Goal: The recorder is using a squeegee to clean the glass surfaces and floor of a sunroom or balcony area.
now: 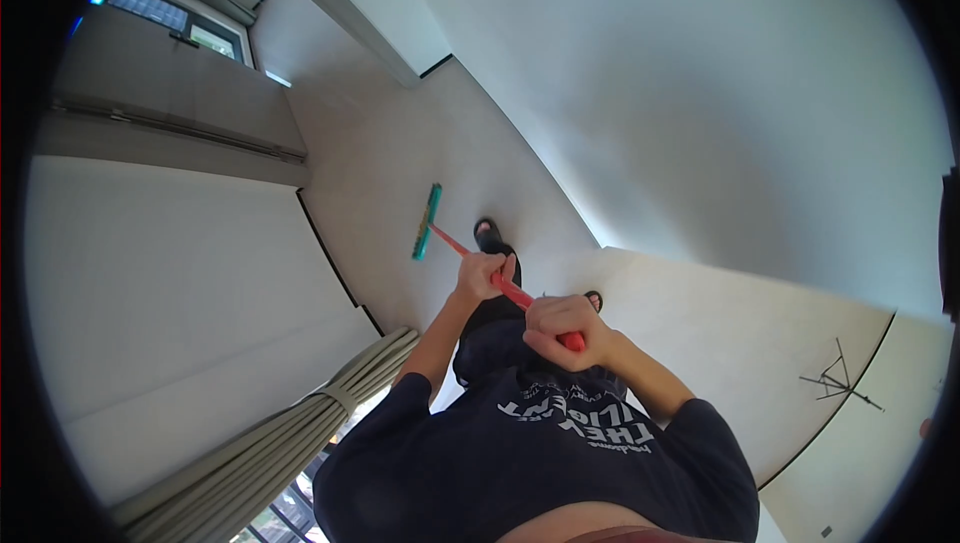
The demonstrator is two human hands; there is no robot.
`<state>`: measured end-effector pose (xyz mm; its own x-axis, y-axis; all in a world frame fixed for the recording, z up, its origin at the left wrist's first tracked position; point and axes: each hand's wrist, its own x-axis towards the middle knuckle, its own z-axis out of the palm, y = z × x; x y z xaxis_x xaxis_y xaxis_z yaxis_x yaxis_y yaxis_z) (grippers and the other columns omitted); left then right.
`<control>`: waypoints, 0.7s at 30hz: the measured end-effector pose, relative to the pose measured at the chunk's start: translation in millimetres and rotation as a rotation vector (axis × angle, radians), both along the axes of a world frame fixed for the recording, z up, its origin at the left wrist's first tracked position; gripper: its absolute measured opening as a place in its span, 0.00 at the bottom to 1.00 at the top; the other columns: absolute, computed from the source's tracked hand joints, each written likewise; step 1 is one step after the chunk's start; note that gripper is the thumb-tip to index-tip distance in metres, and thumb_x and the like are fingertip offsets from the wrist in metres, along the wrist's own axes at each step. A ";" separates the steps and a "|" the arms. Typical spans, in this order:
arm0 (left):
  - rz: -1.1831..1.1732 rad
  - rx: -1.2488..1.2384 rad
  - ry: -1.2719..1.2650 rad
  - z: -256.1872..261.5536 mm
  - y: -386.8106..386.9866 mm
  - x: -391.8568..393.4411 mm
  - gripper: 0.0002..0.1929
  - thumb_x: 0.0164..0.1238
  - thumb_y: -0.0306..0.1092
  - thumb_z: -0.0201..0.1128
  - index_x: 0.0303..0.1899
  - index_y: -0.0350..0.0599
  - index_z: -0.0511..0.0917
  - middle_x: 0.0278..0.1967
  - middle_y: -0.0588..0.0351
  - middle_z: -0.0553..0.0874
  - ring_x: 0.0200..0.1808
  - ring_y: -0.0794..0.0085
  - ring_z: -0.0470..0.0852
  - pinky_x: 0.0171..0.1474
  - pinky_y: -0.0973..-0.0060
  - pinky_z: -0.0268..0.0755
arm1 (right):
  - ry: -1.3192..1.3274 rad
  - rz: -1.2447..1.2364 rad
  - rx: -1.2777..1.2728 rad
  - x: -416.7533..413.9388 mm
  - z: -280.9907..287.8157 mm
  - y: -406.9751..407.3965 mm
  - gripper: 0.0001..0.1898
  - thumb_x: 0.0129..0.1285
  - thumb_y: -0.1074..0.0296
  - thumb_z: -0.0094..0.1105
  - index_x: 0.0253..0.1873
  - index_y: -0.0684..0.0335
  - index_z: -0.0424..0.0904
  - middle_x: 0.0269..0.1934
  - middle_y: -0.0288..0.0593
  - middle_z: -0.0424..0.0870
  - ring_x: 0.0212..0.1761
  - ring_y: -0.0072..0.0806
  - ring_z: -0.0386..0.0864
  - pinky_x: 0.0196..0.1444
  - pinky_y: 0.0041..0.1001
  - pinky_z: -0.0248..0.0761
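Observation:
My left hand (pixel 484 277) is closed around the red pole (pixel 511 291) of a broom, partway down it. Nearer my body, my right hand (pixel 568 331) grips the same pole close to its rounded top end. The pole slants away to the left and ends at a narrow teal broom head (pixel 427 222), which appears to rest on the pale floor. Yellowish bristles or trim show along one side of the head. To the right of the head is my foot in a black sandal (pixel 491 234); part of my other sandal (pixel 594 299) shows beyond my right hand.
A white wall (pixel 675 108) with a protruding corner runs along the right. To the left stand a white wall (pixel 165 258), a grey door (pixel 172 78) and a gathered curtain (pixel 322 408). A black folding stand (pixel 836 379) is by the far-right wall.

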<state>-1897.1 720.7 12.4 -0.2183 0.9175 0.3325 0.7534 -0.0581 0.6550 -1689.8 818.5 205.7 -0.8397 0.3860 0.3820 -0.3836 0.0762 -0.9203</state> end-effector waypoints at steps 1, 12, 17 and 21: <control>0.006 -0.003 -0.011 -4.1 19.1 -23.5 0.20 0.63 0.30 0.70 0.16 0.49 0.68 0.13 0.51 0.74 0.15 0.53 0.77 0.20 0.58 0.67 | -0.011 0.006 -0.003 -21.5 -9.3 11.1 0.17 0.62 0.82 0.64 0.22 0.65 0.67 0.20 0.44 0.72 0.24 0.41 0.73 0.31 0.37 0.66; -0.134 -0.227 -0.019 -121.8 241.5 -363.7 0.14 0.67 0.39 0.67 0.22 0.48 0.80 0.23 0.48 0.84 0.32 0.48 0.86 0.37 0.53 0.78 | -0.094 -0.325 0.281 -345.0 -147.5 146.3 0.09 0.64 0.85 0.60 0.30 0.68 0.75 0.28 0.51 0.78 0.34 0.48 0.79 0.47 0.39 0.74; -0.185 -0.295 0.250 -167.3 278.3 -396.0 0.11 0.67 0.46 0.69 0.32 0.52 0.87 0.37 0.55 0.88 0.44 0.55 0.85 0.52 0.55 0.76 | -0.157 -0.720 0.023 -385.6 -202.4 137.9 0.06 0.70 0.82 0.56 0.36 0.70 0.80 0.32 0.46 0.84 0.38 0.36 0.83 0.49 0.31 0.75; -0.367 -0.453 0.185 -164.5 269.6 -339.6 0.13 0.66 0.51 0.69 0.34 0.53 0.88 0.35 0.53 0.87 0.47 0.56 0.85 0.56 0.55 0.74 | -0.291 -0.700 0.077 -318.2 -185.5 120.0 0.06 0.69 0.83 0.57 0.35 0.72 0.81 0.33 0.52 0.84 0.37 0.45 0.85 0.48 0.35 0.77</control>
<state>-2236.7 990.3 -152.1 0.1631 0.9809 -0.1063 0.8407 -0.0818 0.5353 -2008.0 938.5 20.2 -0.4798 0.8466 0.2304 0.0351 0.2809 -0.9591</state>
